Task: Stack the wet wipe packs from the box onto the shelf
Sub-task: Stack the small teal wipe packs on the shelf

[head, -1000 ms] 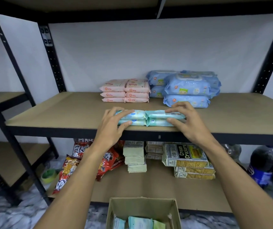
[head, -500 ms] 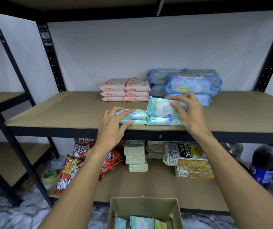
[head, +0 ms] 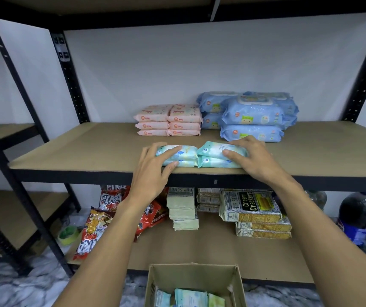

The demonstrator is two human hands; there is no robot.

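Two short stacks of teal wet wipe packs lie side by side at the front edge of the middle shelf (head: 89, 151). My left hand (head: 153, 173) rests on the left stack (head: 184, 155), fingers laid over its top and thumb against its front. My right hand (head: 253, 160) grips the top pack of the right stack (head: 213, 151), fingers over it and thumb on its front; this pack lies nearly flat on the one below. Below, at the bottom edge of the view, an open cardboard box (head: 199, 278) holds more teal packs (head: 189, 298).
Pink wipe packs (head: 168, 120) and larger blue wipe packs (head: 250, 116) are stacked at the back of the same shelf. The lower shelf holds cracker packs (head: 250, 206), red snack bags (head: 98, 229) and a dark bottle (head: 357, 216). Black shelf uprights (head: 69, 78) stand on both sides.
My right hand tilted the top right pack up half a second ago and has now laid it down nearly flat on the right stack. My left hand has stayed on the left stack.
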